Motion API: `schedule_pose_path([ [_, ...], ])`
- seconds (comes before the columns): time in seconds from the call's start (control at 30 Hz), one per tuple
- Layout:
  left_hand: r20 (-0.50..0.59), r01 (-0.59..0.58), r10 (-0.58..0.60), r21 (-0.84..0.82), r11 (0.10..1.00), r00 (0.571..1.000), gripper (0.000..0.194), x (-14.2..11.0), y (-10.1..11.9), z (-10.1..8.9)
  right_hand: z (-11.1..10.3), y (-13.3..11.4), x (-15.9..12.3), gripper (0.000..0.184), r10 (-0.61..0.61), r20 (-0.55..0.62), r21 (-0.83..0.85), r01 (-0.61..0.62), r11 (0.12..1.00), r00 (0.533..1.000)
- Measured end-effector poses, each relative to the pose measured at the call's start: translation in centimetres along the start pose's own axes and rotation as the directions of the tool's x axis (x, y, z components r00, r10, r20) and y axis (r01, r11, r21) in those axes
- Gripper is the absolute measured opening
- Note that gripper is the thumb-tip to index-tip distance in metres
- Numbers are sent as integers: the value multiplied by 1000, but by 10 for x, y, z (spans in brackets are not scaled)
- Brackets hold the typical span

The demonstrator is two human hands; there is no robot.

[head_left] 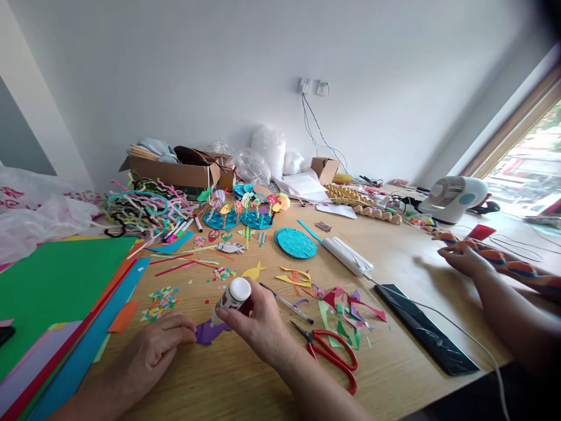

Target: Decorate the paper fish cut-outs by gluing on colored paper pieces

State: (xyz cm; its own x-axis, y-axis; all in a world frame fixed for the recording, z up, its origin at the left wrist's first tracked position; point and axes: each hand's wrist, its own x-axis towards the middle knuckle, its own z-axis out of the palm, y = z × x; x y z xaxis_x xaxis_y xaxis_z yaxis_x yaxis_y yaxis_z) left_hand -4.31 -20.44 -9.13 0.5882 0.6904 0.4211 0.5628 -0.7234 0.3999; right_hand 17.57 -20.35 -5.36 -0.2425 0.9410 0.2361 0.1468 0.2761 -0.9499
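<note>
My right hand (263,324) is wrapped round a white glue bottle (239,290), tilted with its lower end at a purple paper cutout (210,331) on the table. The fingers of my left hand (162,345) pinch the left end of that cutout. Just beyond lie a yellow paper fish (253,271) and a pile of small confetti pieces (160,303). A pen (287,304) and red-handled scissors (328,348) rest to the right of my right hand. Whether glue is coming out is hidden.
Coloured paper sheets (70,280) are stacked at left. Paper scraps (346,313), a black phone (425,327) with a cable and a white power bank-like case (347,255) lie at right. Another person's hand (468,261) touches a painted egg-carton strip (519,268). Pipe cleaners (144,204) are heaped behind.
</note>
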Motion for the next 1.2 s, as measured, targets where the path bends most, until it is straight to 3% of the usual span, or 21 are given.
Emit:
schedule_pose_path([
  [0.63, 47, -95, 93, 50, 994, 995, 41, 0, 9, 2, 5, -1, 2, 21, -43, 41, -179, 49, 983, 998],
  [0.9, 97, -58, 52, 64, 996, 994, 31, 0, 10, 5, 6, -3, 2, 27, -79, 53, -290, 91, 953, 995],
  [1.2, 148, 17, -26, 64, 998, 989, 33, 0, 10, 6, 9, -3, 2, 27, -80, 81, -298, 101, 949, 993],
])
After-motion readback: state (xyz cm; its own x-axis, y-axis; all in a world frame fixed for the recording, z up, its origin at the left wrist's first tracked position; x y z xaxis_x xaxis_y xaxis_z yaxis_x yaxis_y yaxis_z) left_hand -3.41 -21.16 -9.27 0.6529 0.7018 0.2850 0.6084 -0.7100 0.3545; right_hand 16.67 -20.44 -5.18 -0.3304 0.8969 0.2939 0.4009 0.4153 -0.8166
